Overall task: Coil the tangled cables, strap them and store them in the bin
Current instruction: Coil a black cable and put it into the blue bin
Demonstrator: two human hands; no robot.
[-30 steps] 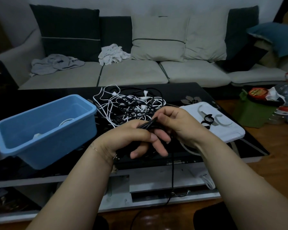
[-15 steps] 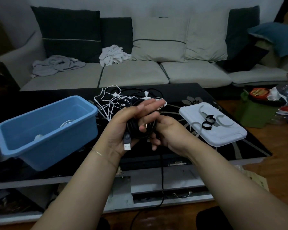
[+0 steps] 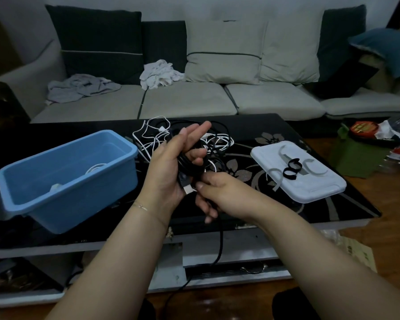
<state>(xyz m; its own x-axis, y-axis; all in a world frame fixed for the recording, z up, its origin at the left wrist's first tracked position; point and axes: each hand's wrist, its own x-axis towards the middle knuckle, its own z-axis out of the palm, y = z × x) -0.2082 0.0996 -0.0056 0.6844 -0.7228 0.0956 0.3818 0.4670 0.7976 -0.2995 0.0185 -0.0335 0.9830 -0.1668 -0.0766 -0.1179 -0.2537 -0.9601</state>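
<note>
Here, at the centre of the frame, the left hand (image 3: 171,167) stands upright with its fingers (image 3: 195,132) stretched nearly straight, and loops of a black cable (image 3: 189,168) are wound around the palm. The cable's USB plug (image 3: 188,188) lies against the heel of that hand. Just below and to the right, the right hand (image 3: 219,192) pinches the same cable between thumb and forefinger, its other fingers curled under; from it the loose end drops down past the table edge toward the floor.

Behind the hands, in the upper middle, sits the tangle of white and black cables (image 3: 185,139) on the black glass table (image 3: 286,125). At the left is the blue bin (image 3: 65,181), with a white coil (only partly visible) inside it. At the right lies a white lid (image 3: 310,188) carrying black straps (image 3: 291,173) and pale ones. A sofa (image 3: 194,98) fills the top of the frame.
</note>
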